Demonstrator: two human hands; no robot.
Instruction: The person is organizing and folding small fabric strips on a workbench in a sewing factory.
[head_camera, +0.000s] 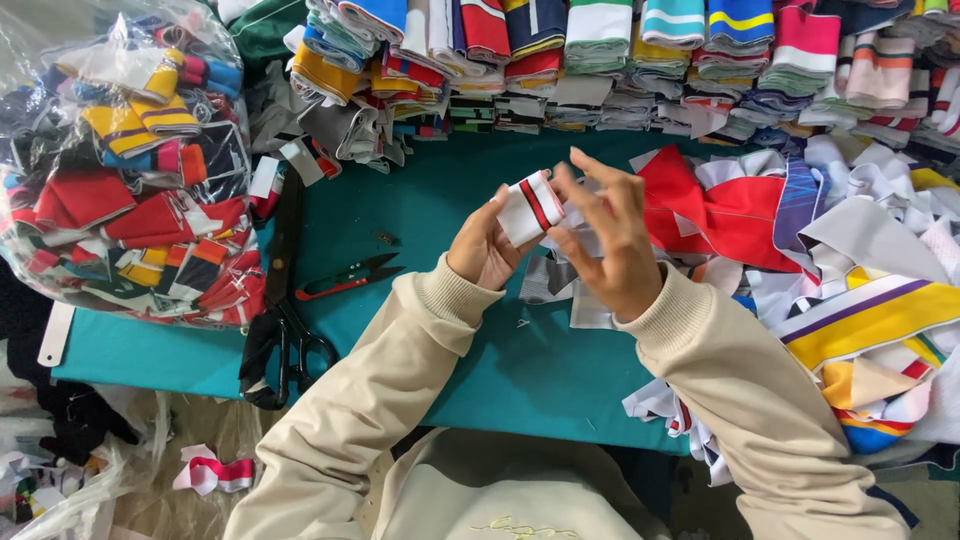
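Bag: a clear plastic bag (120, 160) of striped knit pieces sat at the bench's (500, 350) left edge.
Shears: black shears (285, 300) lay beside it.
Snips: red-handled thread snips (350, 277) lay near the shears.
Stacks: folded collar stacks (600, 60) lined the far edge.

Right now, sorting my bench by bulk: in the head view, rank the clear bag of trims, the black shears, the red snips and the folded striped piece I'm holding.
1. clear bag of trims
2. black shears
3. red snips and folded striped piece: look alike; the piece is raised nearer the camera, so unranked.

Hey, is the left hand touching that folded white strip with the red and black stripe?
Touching. The head view shows the left hand with its fingers wrapped around the folded white strip, no gap between them.
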